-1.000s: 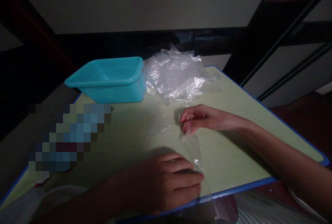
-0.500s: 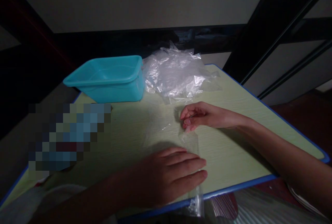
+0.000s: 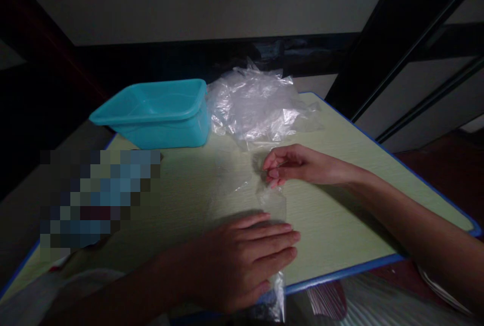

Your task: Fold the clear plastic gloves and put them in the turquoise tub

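Note:
My left hand [image 3: 251, 255] lies palm down, fingers stretched out, on a clear plastic bag [image 3: 276, 205] near the front edge of the table. The lower end of the bag hangs over that edge. Past it, my right hand [image 3: 285, 165] has its thumb and fingers curled together at the bag's upper end, pinching the film. Another thin sheet of clear plastic [image 3: 232, 172] appears flat on the table to the left of my right hand; its outline is faint.
A turquoise plastic basin [image 3: 166, 132] stands at the back left. Beside it is a heap of crumpled clear plastic bags [image 3: 260, 107]. A blurred-out bluish item [image 3: 109, 190] lies at the left. The pale yellow table [image 3: 340, 225] has a blue edge.
My left hand's fingers have shifted slightly, with the thumb now showing. The bag's hanging end has moved a little left. My right hand stays nearly in place.

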Tool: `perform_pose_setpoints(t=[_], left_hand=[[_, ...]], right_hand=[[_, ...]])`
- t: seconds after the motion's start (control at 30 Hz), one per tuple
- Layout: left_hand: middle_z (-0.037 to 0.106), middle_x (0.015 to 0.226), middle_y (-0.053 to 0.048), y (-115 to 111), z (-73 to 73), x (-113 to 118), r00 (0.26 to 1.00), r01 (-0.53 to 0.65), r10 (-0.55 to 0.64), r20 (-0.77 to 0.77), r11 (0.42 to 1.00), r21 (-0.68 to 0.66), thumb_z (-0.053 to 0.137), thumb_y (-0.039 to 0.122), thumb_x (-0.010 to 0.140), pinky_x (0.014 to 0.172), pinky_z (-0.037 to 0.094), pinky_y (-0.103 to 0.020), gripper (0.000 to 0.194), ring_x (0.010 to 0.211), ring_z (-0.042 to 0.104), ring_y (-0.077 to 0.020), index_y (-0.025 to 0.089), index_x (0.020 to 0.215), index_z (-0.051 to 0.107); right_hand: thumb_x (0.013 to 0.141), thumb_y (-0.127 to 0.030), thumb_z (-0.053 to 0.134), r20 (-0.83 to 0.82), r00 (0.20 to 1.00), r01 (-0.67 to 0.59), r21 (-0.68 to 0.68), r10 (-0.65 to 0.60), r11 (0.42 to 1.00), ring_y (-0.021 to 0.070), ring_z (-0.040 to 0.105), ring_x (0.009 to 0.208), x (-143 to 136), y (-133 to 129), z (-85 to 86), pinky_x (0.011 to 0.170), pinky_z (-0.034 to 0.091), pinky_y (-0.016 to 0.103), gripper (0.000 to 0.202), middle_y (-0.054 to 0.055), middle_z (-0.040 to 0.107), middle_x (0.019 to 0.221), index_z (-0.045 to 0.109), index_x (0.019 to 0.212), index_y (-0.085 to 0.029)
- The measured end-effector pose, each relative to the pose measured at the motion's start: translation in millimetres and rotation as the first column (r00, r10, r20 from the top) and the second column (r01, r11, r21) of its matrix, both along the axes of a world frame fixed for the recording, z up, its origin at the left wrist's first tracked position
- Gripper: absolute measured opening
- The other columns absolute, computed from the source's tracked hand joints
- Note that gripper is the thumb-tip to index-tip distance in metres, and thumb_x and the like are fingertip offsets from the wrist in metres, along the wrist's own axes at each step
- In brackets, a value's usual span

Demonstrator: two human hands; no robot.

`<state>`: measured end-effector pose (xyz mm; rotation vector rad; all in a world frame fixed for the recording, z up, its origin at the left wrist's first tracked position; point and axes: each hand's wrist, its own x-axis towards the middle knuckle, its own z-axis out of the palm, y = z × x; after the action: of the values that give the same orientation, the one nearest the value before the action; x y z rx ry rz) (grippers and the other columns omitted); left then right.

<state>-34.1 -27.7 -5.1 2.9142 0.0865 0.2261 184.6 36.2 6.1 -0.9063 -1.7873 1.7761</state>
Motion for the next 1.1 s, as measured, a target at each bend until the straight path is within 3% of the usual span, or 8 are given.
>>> perform_pose_setpoints(t=[0.37,0.67,0.83,1.0,1.1], left_hand=[[0.047,0.137,-0.009,-0.7,1.8,0.6,1.000,-0.019,0.019,0.002,0.999,-0.030,0.034,0.017,0.091,0.108,0.027,-0.037,0.038,0.128,0.039,-0.0194,0.007,0.124,0.049],[0.031,0.146,-0.010,0.0,6.6,-0.3,0.991,0.016,-0.030,-0.129,0.994,-0.112,0.040,0.031,0.091,0.111,0.019,-0.041,0.049,0.135,0.026,-0.0208,0.008,0.134,0.037],[0.023,0.149,-0.009,0.6,5.1,-0.9,0.983,0.007,-0.037,-0.179,0.986,-0.165,0.032,0.045,0.094,0.113,0.011,-0.041,0.055,0.138,0.016,-0.0202,0.013,0.138,0.030],[0.023,0.149,-0.010,0.3,3.5,-1.5,0.984,-0.004,-0.030,-0.174,0.981,-0.194,0.032,0.051,0.092,0.111,0.013,-0.046,0.056,0.138,0.017,-0.0229,0.020,0.139,0.031],[0.021,0.150,-0.011,0.1,3.1,-1.7,0.986,0.008,-0.039,-0.164,0.982,-0.188,0.033,0.054,0.091,0.110,0.014,-0.047,0.057,0.138,0.017,-0.0245,0.023,0.139,0.032]], right_hand=[[0.082,-0.010,0.055,0.014,0.996,-0.093,0.015,0.092,0.996,0.0067,0.060,0.071,-3.2,-5.0,1.1,0.069,0.051,0.022,0.012,0.001,0.063,0.080,0.055,0.095,-0.011],[0.082,-0.011,0.057,0.076,0.990,-0.128,0.091,0.121,0.988,0.0081,0.059,0.073,-5.2,-6.5,3.1,0.070,0.049,0.023,0.014,0.001,0.062,0.082,0.056,0.096,-0.011],[0.081,-0.012,0.059,0.055,0.991,-0.128,0.078,0.124,0.989,0.0092,0.058,0.075,-6.8,-7.3,1.8,0.071,0.048,0.025,0.016,0.001,0.062,0.082,0.055,0.096,-0.011],[0.081,-0.012,0.057,0.020,0.990,-0.139,0.089,0.138,0.986,0.0084,0.058,0.077,-8.5,-8.2,-1.4,0.072,0.047,0.025,0.016,0.002,0.060,0.086,0.054,0.097,-0.011],[0.081,-0.010,0.057,-0.023,0.993,-0.115,0.105,0.118,0.988,0.0088,0.058,0.086,-9.5,-7.7,-2.1,0.079,0.046,0.026,0.023,0.005,0.059,0.098,0.051,0.103,-0.011]])
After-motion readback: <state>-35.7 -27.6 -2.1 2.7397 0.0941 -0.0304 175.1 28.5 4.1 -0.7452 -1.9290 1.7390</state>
